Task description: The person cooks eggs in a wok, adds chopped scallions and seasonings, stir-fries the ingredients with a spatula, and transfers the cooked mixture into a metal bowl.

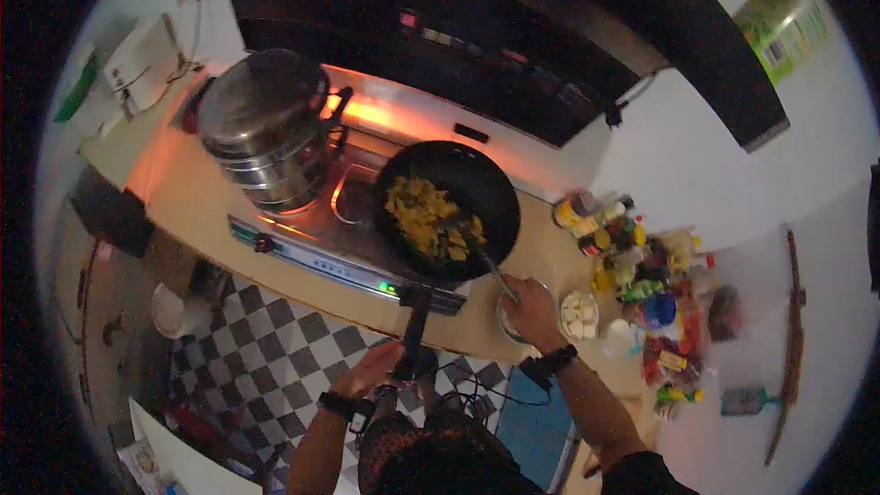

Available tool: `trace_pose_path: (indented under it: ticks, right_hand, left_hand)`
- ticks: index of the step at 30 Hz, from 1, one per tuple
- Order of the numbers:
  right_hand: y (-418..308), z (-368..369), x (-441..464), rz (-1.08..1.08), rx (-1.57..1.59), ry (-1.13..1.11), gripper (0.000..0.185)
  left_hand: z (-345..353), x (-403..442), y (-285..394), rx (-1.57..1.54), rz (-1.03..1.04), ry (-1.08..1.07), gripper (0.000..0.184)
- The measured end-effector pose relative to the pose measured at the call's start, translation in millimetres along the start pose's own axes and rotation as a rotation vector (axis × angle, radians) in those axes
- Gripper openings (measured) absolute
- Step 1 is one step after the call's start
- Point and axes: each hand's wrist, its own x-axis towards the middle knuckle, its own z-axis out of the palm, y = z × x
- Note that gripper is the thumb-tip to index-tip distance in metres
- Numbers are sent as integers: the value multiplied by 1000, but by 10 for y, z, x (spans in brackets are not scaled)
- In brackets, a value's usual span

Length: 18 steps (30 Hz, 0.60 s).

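A black wok (500, 192) sits on the right side of the stove, with yellowish chopped food (422, 215) spread over its left and lower part. My right hand (533, 313) is closed around the handle of a spatula (491, 266), whose dark head rests among the food. Below the wok, my left hand (371, 368) is at the end of the black wok handle (415, 330) and appears to grip it, though its fingers are partly hidden. Under my right hand a bowl (507, 323) shows only in part. Beside it stands a bowl of pale chunks (579, 314).
A tall steel steamer pot with a lid (266, 128) occupies the stove's left side. Several bottles and jars (642, 266) crowd the counter's right end. The range hood (440, 27) hangs above the stove. A white appliance (147, 69) stands at the far left.
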Motion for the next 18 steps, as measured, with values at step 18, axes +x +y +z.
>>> trace_pose_path:
  ticks: [18]
  right_hand:
    - [1862,1493,-1063,360,-50,100,33]
  left_hand:
    - [23,243,-2383,-306,-132,555,24]
